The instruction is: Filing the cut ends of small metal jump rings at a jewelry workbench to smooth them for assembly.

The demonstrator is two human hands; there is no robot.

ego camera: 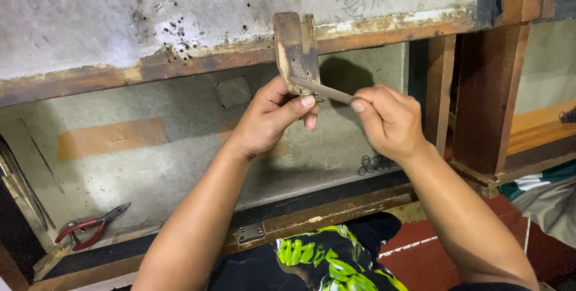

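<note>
My left hand point(270, 117) presses its thumb and fingers against the lower end of a small worn wooden block point(295, 48) that sticks out from the edge of a workbench. My right hand point(389, 120) grips a thin flat metal file point(324, 90), its tip lying across the block's lower end next to my left thumb. Whatever sits between the thumb and the block is too small to make out.
The stained grey bench top point(120, 15) has a worn wooden edge. Below it is an open tray with red-handled pliers point(90, 228) at the left and a heap of small dark wire rings point(375, 163) at the right. A brown wooden post point(489, 87) stands at right.
</note>
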